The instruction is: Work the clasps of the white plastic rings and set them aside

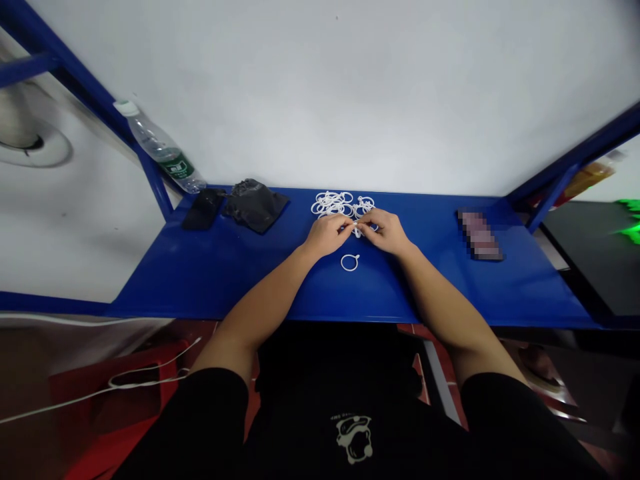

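My left hand point(330, 235) and my right hand point(384, 231) meet over the blue table point(240, 280), fingertips pinched together. Between them is a small white piece point(357, 231) that looks like part of a white plastic ring; the fingers cover most of it. Just beyond my hands lies a heap of white plastic rings point(333, 200), each with a little knob or eyelet, like curtain rings. A single white ring point(349, 263) lies flat on the table on the near side of my hands.
At the back left are a black pouch point(255, 205), a dark phone-like object point(203, 209) and a leaning plastic bottle point(165, 150). On the right lies a blurred-out phone-like object point(479, 235). Blue frame bars point(553, 197) flank the table, with a white wall point(340, 100) behind.
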### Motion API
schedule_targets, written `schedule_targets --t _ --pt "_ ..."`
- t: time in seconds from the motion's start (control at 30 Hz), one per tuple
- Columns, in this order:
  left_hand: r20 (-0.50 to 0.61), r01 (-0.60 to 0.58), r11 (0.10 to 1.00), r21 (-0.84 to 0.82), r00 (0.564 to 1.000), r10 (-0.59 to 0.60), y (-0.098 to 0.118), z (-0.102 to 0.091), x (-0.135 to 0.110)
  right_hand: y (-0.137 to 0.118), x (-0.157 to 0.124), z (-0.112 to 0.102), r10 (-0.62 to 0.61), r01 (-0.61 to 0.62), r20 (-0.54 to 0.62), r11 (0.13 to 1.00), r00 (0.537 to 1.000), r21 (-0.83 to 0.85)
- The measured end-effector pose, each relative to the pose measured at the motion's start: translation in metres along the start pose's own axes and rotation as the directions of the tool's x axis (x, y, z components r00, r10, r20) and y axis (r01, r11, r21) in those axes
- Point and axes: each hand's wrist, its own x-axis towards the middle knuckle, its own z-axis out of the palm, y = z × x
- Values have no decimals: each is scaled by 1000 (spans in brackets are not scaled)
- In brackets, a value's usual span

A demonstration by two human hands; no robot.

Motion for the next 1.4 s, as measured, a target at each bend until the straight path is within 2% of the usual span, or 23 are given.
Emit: schedule_targets --t 0.23,0.37,0.5,0.67,0.8,1.03,1.27,1.4 --pt "-44 -152 987 -52 988 150 1 -2 1 17 -4 -10 162 -180 -128 972 979 -148" --pt "-42 -242 967 -76 970 239 4 -1 0 24 -4 -8 232 -240 -64 957 971 -165" --pt "66 -294 948 -124 951 303 12 3 -3 21 -4 -5 243 -233 42 959 969 -159" --pt "314 -269 954 -134 901 298 20 5 -6 24 -4 -1 226 -208 115 966 967 -152" --pt "407 -227 970 -93 880 245 21 6 -7 30 -6 2 212 -192 144 971 967 -142" --pt "395 -197 973 -121 890 229 25 8 -9 31 -7 2 193 -177 149 977 970 -115" --pt "434 -172 976 -133 875 213 30 8 -10 31 -8 -2 160 -143 213 985 964 -94" --pt "340 -185 966 -181 910 238 31 8 -10 32 -9 -2 151 -135 217 987 964 -87"
